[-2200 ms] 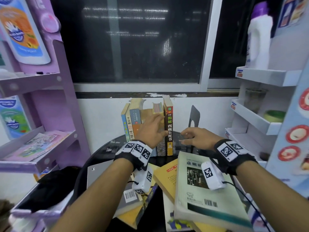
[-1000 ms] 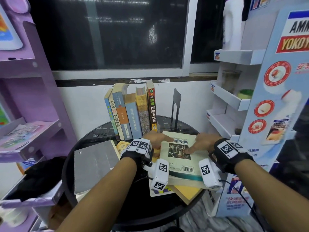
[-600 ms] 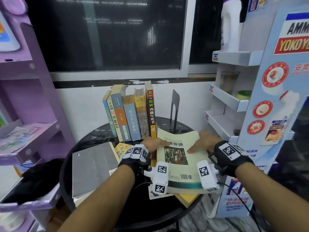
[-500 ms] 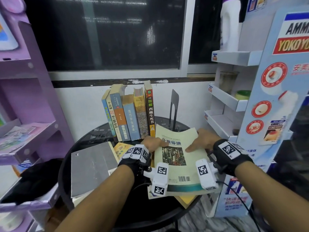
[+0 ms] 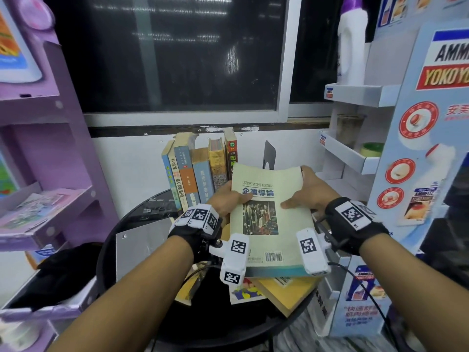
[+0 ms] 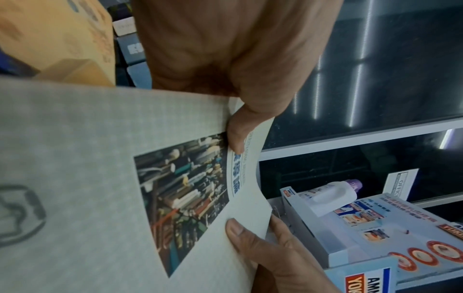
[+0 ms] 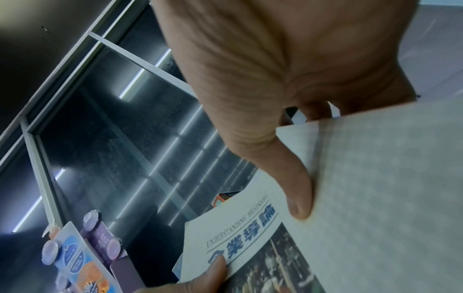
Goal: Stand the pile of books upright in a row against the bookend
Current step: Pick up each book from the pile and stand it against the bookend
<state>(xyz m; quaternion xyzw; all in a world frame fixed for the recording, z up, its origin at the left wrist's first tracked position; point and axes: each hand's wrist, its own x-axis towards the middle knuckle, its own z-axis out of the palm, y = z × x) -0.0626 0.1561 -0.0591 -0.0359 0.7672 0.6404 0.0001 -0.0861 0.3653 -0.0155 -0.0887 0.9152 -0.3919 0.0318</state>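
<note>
A purple cardboard display shelf (image 5: pixel 48 158) fills the left of the head view, and a white and blue cardboard display rack (image 5: pixel 396 158) fills the right, with a white plastic bottle with a purple cap (image 5: pixel 351 44) on its top tier. A round black table (image 5: pixel 142 214) sits low in the centre. At the table's far side, centre frame, six upright books (image 5: pixel 200 171) stand in a row, leaning slightly. Just right of them the black metal bookend (image 5: pixel 269 154) stands apart, its lower part hidden.

In the centre, lifted above the table, is a thick pale green paperback with a city photo on its cover (image 5: pixel 269 217), tilted with its top edge raised. The left hand (image 5: pixel 225 200) grips its left edge, thumb on the cover. The right hand (image 5: pixel 312 191) grips its right edge, thumb on the cover and fingers behind.

Below it, lower centre, lie a yellow book (image 5: pixel 286 290) and a thin colourful booklet (image 5: pixel 245 292). A flat grey book (image 5: pixel 142 247) lies left of centre.
</note>
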